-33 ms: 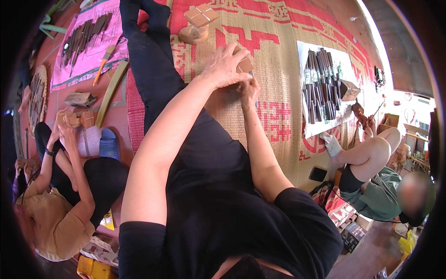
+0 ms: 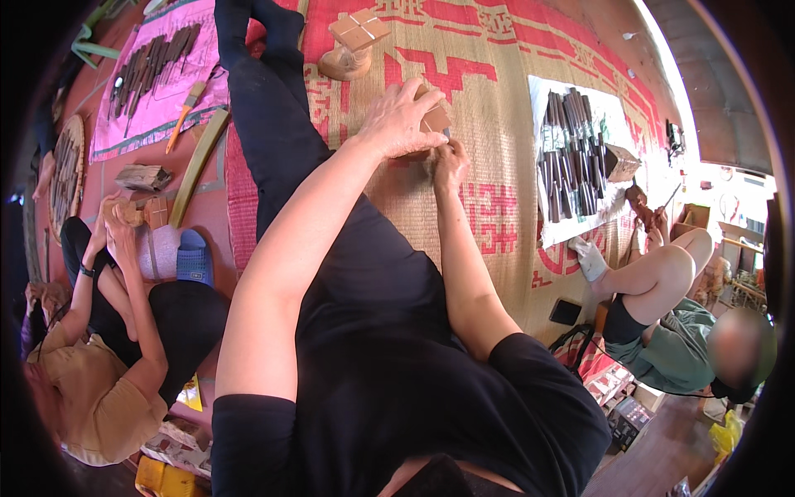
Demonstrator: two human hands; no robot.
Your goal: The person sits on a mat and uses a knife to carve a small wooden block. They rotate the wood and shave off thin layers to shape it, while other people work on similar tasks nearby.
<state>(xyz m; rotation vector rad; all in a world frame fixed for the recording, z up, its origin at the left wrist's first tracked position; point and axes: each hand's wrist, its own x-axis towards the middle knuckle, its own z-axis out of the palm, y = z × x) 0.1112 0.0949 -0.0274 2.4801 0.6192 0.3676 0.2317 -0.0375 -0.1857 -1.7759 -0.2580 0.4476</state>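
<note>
My left hand (image 2: 396, 124) is wrapped over a light-brown wooden block (image 2: 436, 118) and keeps it above the mat. Close against the block's near right side, the fingers of my right hand (image 2: 450, 164) are closed round a thin tool, of which only a short grey metal tip (image 2: 446, 132) shows. Its handle is hidden in the fist, so its exact kind is unclear. Beyond my left hand stands a carved wooden piece (image 2: 346, 63) with a square wooden block (image 2: 359, 30), marked with a pale cross, on top.
Right of my hands, a white cloth (image 2: 542, 116) bears rows of dark-handled carving tools (image 2: 573, 153). More tools (image 2: 153, 66) lie on a pink cloth (image 2: 108, 141) at left, near a brush (image 2: 186, 116). Co-workers sit on both sides, each handling wood. My legs stretch across the woven mat (image 2: 497, 124).
My right hand has shifted very slightly beside the block, and the tool tip shows a little differently. My left hand keeps its grip on the block.
</note>
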